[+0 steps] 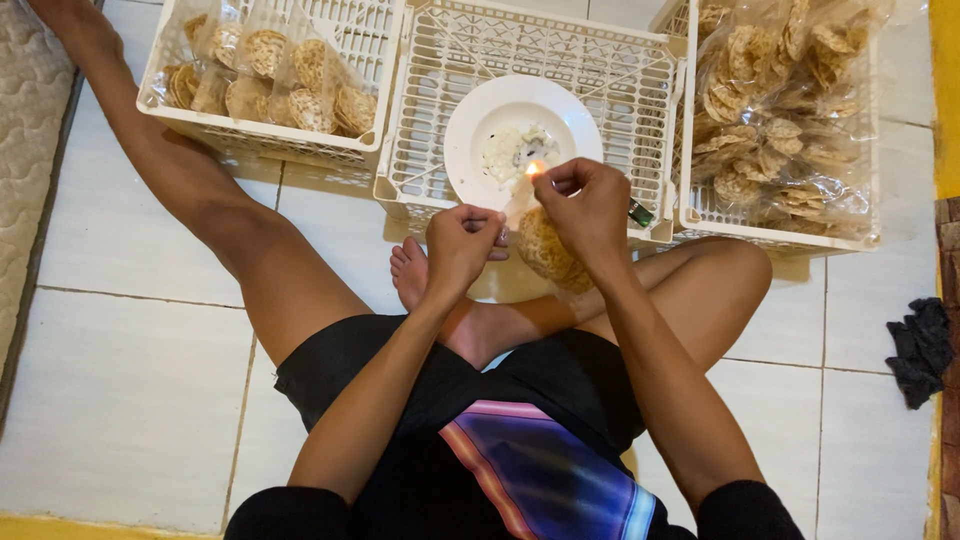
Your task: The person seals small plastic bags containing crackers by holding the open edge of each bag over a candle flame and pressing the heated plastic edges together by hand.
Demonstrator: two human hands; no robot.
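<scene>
Hands meet above the crossed legs: the left hand [462, 243] and right hand [588, 205] both pinch a clear cracker bag [545, 250] at a small flame [535, 168]. Beyond them, white crates [420, 180] stand on the pale tiled floor [130, 380]; a mattress [25, 120] lies far left.

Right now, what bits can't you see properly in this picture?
Head view only:
- Top of the clear bag of crackers: hidden by both hands, left hand and right hand.
- What feeds the small flame on the white plate: too small.
- Green object: mostly behind the right hand.
- Right basket: cut off by the top edge.
</scene>
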